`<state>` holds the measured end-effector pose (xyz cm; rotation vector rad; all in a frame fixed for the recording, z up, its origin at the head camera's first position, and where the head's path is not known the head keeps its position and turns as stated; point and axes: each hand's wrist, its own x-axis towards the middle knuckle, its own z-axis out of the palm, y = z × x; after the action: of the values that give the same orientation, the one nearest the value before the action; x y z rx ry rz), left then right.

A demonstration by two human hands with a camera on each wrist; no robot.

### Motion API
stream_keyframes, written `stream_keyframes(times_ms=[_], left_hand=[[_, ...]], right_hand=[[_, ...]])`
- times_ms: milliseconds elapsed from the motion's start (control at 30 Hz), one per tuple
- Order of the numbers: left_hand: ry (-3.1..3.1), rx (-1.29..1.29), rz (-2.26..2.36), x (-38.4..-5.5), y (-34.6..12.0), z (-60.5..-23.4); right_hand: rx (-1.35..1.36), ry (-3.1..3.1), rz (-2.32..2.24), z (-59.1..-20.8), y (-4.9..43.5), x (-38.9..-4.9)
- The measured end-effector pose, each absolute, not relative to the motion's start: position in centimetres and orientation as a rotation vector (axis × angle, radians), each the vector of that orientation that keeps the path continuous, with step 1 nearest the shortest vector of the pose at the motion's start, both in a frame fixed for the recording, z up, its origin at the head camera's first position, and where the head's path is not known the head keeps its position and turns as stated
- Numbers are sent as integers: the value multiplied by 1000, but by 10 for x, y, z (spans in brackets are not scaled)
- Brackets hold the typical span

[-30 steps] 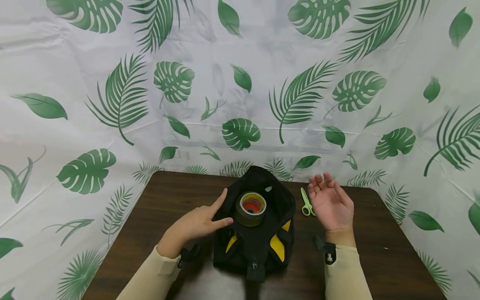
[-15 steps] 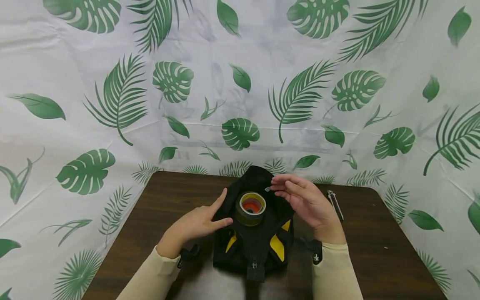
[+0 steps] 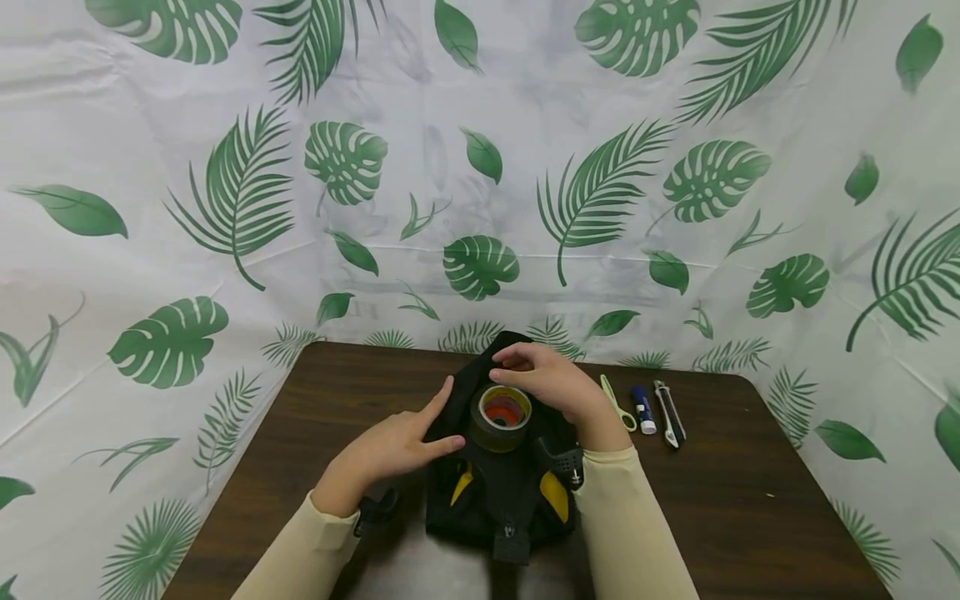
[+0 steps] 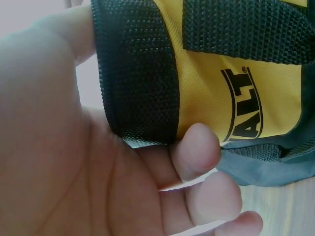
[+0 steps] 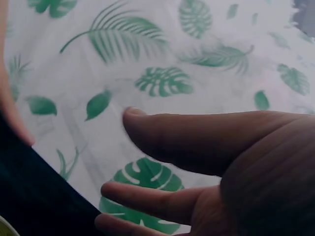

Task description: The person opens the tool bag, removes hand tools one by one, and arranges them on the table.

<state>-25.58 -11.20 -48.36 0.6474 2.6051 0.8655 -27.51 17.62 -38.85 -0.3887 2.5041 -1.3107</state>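
A black and yellow tool bag (image 3: 506,492) stands on the table, its mouth facing up. In the head view a roll of tape (image 3: 501,437) with a red inside shows in that mouth. My left hand (image 3: 393,454) grips the bag's left edge; the left wrist view shows its fingers curled against the bag's black webbing (image 4: 140,73) and yellow panel (image 4: 206,93). Over the bag, just behind and right of the tape, is my right hand (image 3: 551,379). Its thumb and fingers (image 5: 152,199) are apart with nothing between them.
Right of the bag lie green-handled scissors (image 3: 617,404), a blue and white glue stick (image 3: 643,410) and a box cutter (image 3: 669,414). The dark wooden table (image 3: 750,500) ends at a white leaf-printed cloth (image 3: 405,275) behind it.
My right hand has swung left from beside the scissors to above the bag, uncovering the glue stick and box cutter. The left hand, bag and tape stay put.
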Motion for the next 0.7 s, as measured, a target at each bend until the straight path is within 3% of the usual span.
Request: stream_keyframes(times_ms=[267, 700], left_hand=[[2600, 643, 865, -256, -113, -482], [2605, 639, 870, -255, -115, -482]], right_hand=[[-282, 2634, -933, -404, 157, -292], [-247, 2645, -783, -434, 158, -302]])
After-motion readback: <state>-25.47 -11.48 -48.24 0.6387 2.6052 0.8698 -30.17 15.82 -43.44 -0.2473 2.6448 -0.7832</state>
